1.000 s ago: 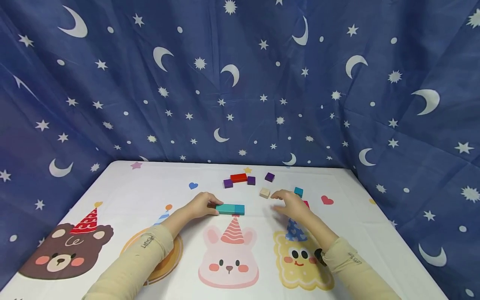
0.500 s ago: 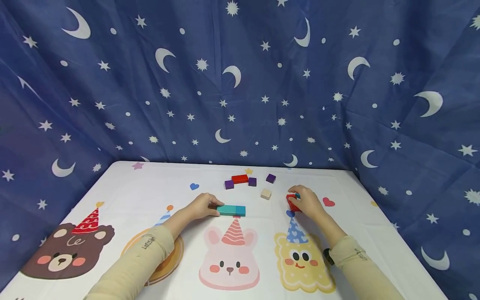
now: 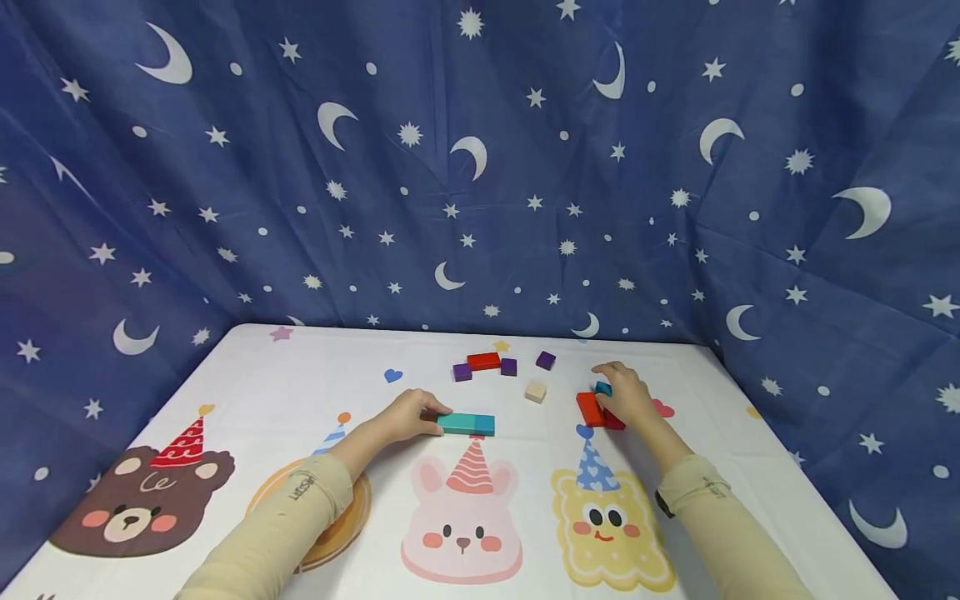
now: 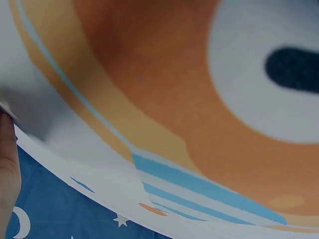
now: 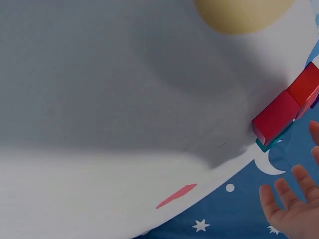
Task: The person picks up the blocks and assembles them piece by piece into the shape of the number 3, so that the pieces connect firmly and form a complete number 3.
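Note:
My left hand (image 3: 408, 414) pinches the left end of a long teal block (image 3: 456, 423) between thumb and fingers. A blue block (image 3: 485, 426) sits end to end with it at the right. Over at the right, my right hand (image 3: 628, 396) hovers at a small group of blocks, its fingers loosely extended. An orange-red block (image 3: 590, 409) lies beside a crimson block (image 3: 613, 421), which the hand partly covers. Behind them a blue-teal block (image 3: 603, 388) shows in part. In the right wrist view the spread fingers (image 5: 294, 174) are apart from the crimson block (image 5: 275, 117).
Toward the back lie a red block (image 3: 483, 362) and purple blocks, one on its left (image 3: 462, 372), one on its right (image 3: 508, 367) and one farther right (image 3: 546, 360). A pale wooden block (image 3: 536, 392) lies nearer. A starry blue curtain (image 3: 480, 208) hangs behind the table.
My right hand moved right from near the pale block to the red blocks, had its fingers around the orange-red one, then came off it. The left hand stayed at the teal block.

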Available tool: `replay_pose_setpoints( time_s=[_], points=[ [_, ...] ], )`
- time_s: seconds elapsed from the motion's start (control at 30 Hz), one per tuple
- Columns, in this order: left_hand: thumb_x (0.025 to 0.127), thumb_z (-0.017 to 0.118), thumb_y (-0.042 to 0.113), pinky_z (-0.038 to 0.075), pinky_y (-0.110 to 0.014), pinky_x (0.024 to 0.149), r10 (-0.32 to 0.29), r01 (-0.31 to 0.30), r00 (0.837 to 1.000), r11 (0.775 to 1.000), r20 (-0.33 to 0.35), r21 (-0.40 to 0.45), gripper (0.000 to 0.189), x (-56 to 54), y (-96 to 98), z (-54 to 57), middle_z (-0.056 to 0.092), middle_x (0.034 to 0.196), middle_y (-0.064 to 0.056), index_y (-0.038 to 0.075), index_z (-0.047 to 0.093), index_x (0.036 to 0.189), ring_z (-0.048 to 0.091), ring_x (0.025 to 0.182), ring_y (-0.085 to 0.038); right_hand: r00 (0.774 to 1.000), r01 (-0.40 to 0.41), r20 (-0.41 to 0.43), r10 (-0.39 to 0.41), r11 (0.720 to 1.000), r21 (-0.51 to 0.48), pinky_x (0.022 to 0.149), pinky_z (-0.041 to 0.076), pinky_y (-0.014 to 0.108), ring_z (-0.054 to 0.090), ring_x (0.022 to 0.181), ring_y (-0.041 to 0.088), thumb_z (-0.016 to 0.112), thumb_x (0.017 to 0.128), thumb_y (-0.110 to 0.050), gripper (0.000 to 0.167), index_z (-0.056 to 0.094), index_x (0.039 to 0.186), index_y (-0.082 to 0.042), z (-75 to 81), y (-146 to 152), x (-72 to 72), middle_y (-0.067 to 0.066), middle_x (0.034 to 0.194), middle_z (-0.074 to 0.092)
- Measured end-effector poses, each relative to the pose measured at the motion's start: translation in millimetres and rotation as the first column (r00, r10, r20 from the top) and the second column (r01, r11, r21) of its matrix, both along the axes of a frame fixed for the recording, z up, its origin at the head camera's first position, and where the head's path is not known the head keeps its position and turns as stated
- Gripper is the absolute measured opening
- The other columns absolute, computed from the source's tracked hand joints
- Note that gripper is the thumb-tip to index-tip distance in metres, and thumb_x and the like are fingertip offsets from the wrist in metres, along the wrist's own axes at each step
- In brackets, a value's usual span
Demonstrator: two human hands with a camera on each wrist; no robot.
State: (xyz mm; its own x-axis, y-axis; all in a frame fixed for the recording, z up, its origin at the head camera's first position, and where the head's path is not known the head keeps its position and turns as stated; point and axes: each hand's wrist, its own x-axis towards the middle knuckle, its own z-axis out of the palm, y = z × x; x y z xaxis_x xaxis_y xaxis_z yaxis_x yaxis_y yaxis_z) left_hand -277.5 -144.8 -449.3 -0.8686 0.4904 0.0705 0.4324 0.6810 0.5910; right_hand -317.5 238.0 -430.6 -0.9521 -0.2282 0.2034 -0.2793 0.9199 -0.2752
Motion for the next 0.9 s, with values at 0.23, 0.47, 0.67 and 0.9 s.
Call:
replay_pose_setpoints(
  time_s=[0.23, 0.47, 0.67, 0.9],
  points=[
    [0.077, 0.076, 0.012, 0.049, -0.039, 0.09, -0.002, 0.002, 1.0, 1.0, -0.002, 0.004, 0.032, 0.5, 0.5, 0.3, 0.071, 0.102, -0.01, 0.004, 0.071, 0.108, 0.062, 0.096, -0.021, 0.996, 0.022, 0.087, -0.023, 1.0, 0.014, 0.088, 0.048, 0.057, 0.055, 0.102, 0.046, 0.068, 0.081, -0.006, 0.045, 0.055, 0.123, 0.004, -4.7, 4, -8.4, 0.031, 0.124, 0.052],
    [0.077, 0.076, 0.012, 0.052, -0.033, 0.084, -0.019, 0.019, 1.0, 1.0, -0.005, -0.005, 0.032, 0.1, 3.8, 1.0, 0.071, 0.1, -0.01, 0.004, 0.071, 0.108, 0.062, 0.09, -0.017, 0.979, 0.067, 0.194, -0.067, 0.998, 0.006, 0.095, 0.045, 0.054, 0.056, 0.104, 0.042, 0.067, 0.08, -0.003, 0.041, 0.055, 0.118, 0.008, -6.5, 9, -12.8, 0.031, 0.116, 0.058],
    [0.077, 0.076, 0.011, 0.052, -0.03, 0.082, -0.011, 0.011, 1.0, 1.0, -0.001, -0.01, 0.031, 1.5, 4.6, 2.5, 0.071, 0.099, -0.01, 0.003, 0.071, 0.107, 0.061, 0.088, -0.014, 0.952, 0.11, 0.288, -0.101, 0.994, -0.015, 0.096, 0.045, 0.052, 0.055, 0.1, 0.04, 0.066, 0.08, -0.004, 0.043, 0.052, 0.118, 0.012, -8.8, 12, -16.4, 0.032, 0.115, 0.057],
    [0.077, 0.076, 0.01, 0.052, -0.029, 0.081, 0.003, -0.003, 1.0, 1.0, 0.007, -0.009, 0.032, 0.2, 0.9, 1.6, 0.071, 0.099, -0.009, 0.004, 0.071, 0.108, 0.06, 0.086, -0.012, 0.959, 0.078, 0.276, -0.068, 0.997, -0.023, 0.092, 0.047, 0.05, 0.056, 0.091, 0.037, 0.067, 0.079, -0.004, 0.035, 0.054, 0.108, 0.013, -6.5, 12, -19.4, 0.028, 0.102, 0.06]
  ],
)
